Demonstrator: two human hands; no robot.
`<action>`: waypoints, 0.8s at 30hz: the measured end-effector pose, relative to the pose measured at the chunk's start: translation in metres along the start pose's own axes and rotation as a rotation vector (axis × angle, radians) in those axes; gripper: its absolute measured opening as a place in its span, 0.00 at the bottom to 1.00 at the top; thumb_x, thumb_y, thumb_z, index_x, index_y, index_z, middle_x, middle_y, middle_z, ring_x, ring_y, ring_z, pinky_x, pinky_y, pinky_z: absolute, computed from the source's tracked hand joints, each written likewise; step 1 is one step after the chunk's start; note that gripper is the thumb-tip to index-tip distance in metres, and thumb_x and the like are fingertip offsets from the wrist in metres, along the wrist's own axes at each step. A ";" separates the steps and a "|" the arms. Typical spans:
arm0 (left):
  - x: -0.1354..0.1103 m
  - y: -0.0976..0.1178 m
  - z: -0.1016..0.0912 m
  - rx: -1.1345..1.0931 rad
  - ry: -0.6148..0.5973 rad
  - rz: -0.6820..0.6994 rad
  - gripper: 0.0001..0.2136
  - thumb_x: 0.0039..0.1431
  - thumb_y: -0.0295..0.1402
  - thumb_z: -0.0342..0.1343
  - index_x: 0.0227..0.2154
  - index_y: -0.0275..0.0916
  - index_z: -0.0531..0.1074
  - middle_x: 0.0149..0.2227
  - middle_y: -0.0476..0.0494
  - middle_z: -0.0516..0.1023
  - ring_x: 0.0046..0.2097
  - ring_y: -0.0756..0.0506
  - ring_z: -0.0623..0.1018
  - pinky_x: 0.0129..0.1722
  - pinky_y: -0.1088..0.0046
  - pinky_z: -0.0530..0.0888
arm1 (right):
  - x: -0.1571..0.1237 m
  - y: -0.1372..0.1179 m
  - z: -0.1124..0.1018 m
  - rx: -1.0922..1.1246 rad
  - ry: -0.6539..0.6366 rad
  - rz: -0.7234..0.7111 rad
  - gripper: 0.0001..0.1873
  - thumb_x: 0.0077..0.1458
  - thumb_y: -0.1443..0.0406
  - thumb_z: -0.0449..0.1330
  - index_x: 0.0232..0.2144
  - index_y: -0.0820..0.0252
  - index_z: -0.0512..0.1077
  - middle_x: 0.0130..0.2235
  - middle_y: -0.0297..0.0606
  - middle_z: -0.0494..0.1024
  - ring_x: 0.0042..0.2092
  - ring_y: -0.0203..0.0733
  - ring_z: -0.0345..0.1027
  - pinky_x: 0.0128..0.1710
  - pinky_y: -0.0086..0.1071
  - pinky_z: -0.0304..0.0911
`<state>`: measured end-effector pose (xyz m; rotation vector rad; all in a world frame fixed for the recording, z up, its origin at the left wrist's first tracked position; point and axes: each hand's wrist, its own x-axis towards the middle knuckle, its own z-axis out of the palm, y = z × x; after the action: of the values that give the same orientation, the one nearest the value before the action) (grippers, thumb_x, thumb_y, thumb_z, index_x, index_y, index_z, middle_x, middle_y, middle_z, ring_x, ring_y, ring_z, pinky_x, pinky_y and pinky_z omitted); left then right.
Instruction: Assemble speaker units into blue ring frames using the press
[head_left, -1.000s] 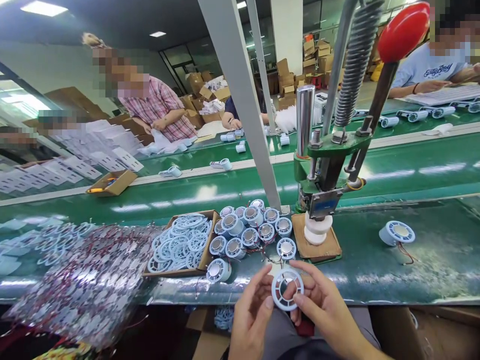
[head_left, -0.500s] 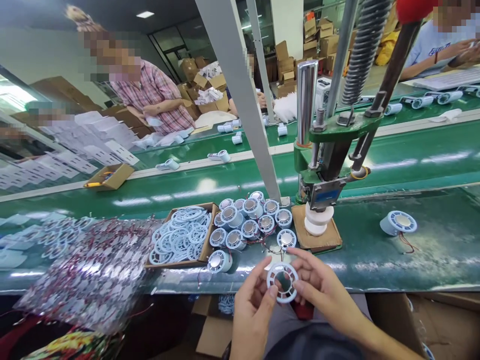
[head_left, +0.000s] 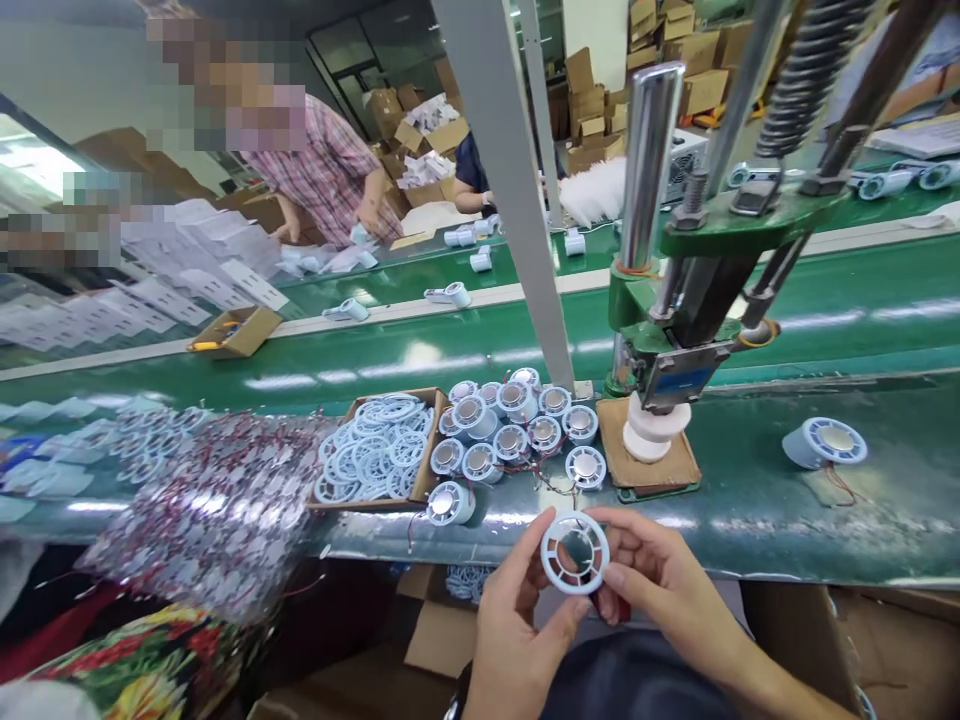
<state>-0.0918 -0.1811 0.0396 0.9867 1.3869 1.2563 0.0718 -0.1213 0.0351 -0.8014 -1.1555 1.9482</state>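
Both hands hold one pale blue plastic ring with spokes [head_left: 574, 553] just in front of the bench edge. My left hand [head_left: 517, 625] pinches its left and lower rim with thumb and fingers. My right hand [head_left: 660, 580] grips its right rim, fingers curled behind it. Beyond the ring, a cluster of round blue housings with metal discs [head_left: 517, 435] and red wires lies on the green bench. A cardboard tray [head_left: 427, 470] beside them holds several loose rings.
A green hand press [head_left: 675, 340] with a white die stands on a cardboard pad at centre right. One finished housing [head_left: 825, 443] lies to the right. A pile of wired parts [head_left: 202, 500] fills the left. Other people work across the green conveyor [head_left: 375, 355].
The ring stays held between both hands. My fingers have closed in more tightly around its rim, and the view has moved closer to the bench.
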 end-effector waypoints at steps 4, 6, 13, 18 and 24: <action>-0.001 -0.034 -0.029 0.339 -0.113 -0.133 0.33 0.47 0.37 0.72 0.58 0.39 0.73 0.52 0.37 0.81 0.49 0.38 0.81 0.50 0.66 0.78 | -0.001 0.010 -0.031 -0.330 0.131 0.012 0.28 0.56 0.51 0.65 0.53 0.61 0.74 0.34 0.41 0.78 0.30 0.37 0.73 0.31 0.29 0.73; -0.007 -0.059 -0.051 0.441 -0.174 -0.255 0.30 0.40 0.34 0.74 0.51 0.39 0.78 0.44 0.42 0.84 0.42 0.40 0.82 0.45 0.68 0.78 | 0.000 0.017 -0.056 -0.454 0.267 -0.013 0.27 0.51 0.49 0.66 0.47 0.61 0.77 0.34 0.43 0.80 0.29 0.39 0.74 0.30 0.29 0.74; -0.011 -0.167 -0.129 0.667 0.369 -0.423 0.18 0.63 0.35 0.60 0.54 0.33 0.72 0.47 0.37 0.80 0.47 0.40 0.80 0.51 0.58 0.75 | 0.009 0.026 -0.087 -0.622 0.414 -0.040 0.23 0.52 0.49 0.64 0.41 0.61 0.77 0.32 0.44 0.81 0.27 0.40 0.74 0.24 0.26 0.73; -0.005 -0.180 -0.161 0.781 0.668 -0.283 0.15 0.67 0.43 0.58 0.45 0.35 0.75 0.40 0.44 0.80 0.37 0.46 0.81 0.42 0.62 0.79 | 0.012 0.030 -0.079 -0.853 0.334 -0.251 0.18 0.57 0.52 0.59 0.40 0.60 0.78 0.31 0.41 0.83 0.28 0.40 0.78 0.28 0.26 0.75; 0.028 -0.084 -0.200 0.915 0.872 0.173 0.20 0.72 0.44 0.45 0.43 0.35 0.77 0.44 0.37 0.82 0.46 0.40 0.81 0.48 0.59 0.77 | 0.027 0.044 -0.079 -1.124 0.449 -0.595 0.17 0.62 0.54 0.56 0.38 0.59 0.77 0.31 0.39 0.82 0.27 0.39 0.76 0.29 0.28 0.74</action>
<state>-0.2893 -0.2035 -0.0510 1.2096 2.7544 1.2258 0.1078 -0.0781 -0.0408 -1.1631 -1.8894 0.4831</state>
